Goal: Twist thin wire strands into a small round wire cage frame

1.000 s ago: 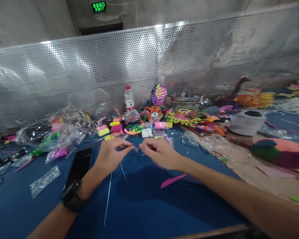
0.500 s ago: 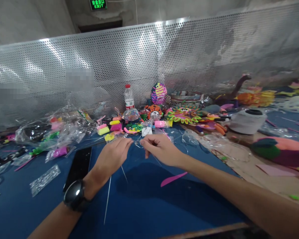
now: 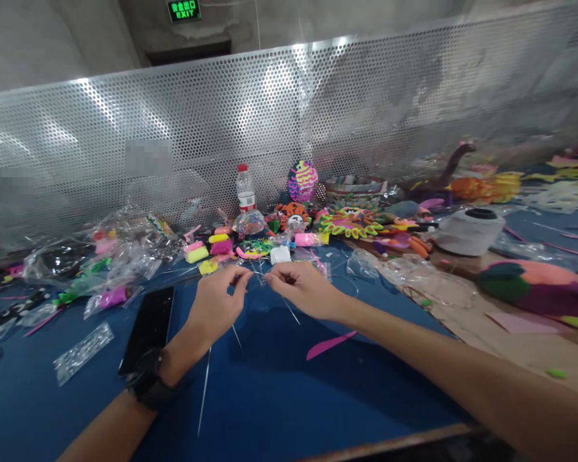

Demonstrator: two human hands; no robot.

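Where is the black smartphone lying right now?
In the head view, the black smartphone lies flat on the blue tabletop, just left of the person's left hand and beyond the black wristwatch.

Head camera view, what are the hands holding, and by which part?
The left hand and right hand pinch a thin clear strand at nearby points, between fingertips; its material cannot be told.
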